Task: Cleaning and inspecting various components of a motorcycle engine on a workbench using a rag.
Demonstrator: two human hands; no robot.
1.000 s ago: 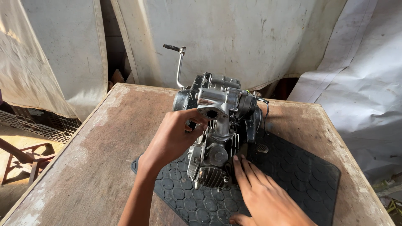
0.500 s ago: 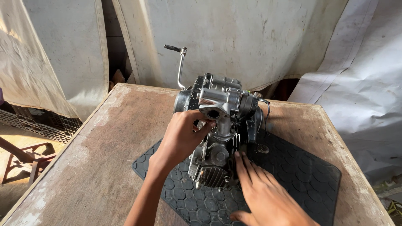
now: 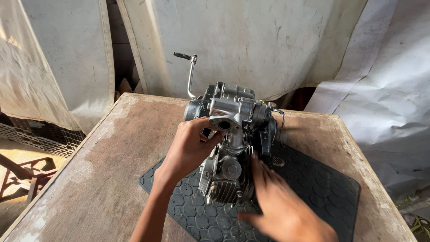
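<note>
— Nearest the camera?
— Right hand [image 3: 282, 210] lying flat along the near right side of the engine [image 3: 230, 143], fingers [image 3: 260, 172] stretched out and loosely spread, pressing against the fins, not closing round anything.
— And a little further in?
— Left hand [image 3: 190, 148] reaching in from the left, fingers curling round the upper left of the engine just under the round open port [image 3: 224, 124], thumb touching the metal there; gripping the casting, though how firmly, hard to tell.
— Sitting where, that engine?
— Standing on a black rubber mat [image 3: 322, 188] with a hexagon pattern, mat lying on the worn wooden table [image 3: 112, 170], engine resting toward the mat's far left part.
— Beyond that?
— Kick lever [image 3: 190, 76] sticking up from the engine's far left side, black grip pointing left. Pale sheets [image 3: 268, 40] hanging behind the table, covering the background.
</note>
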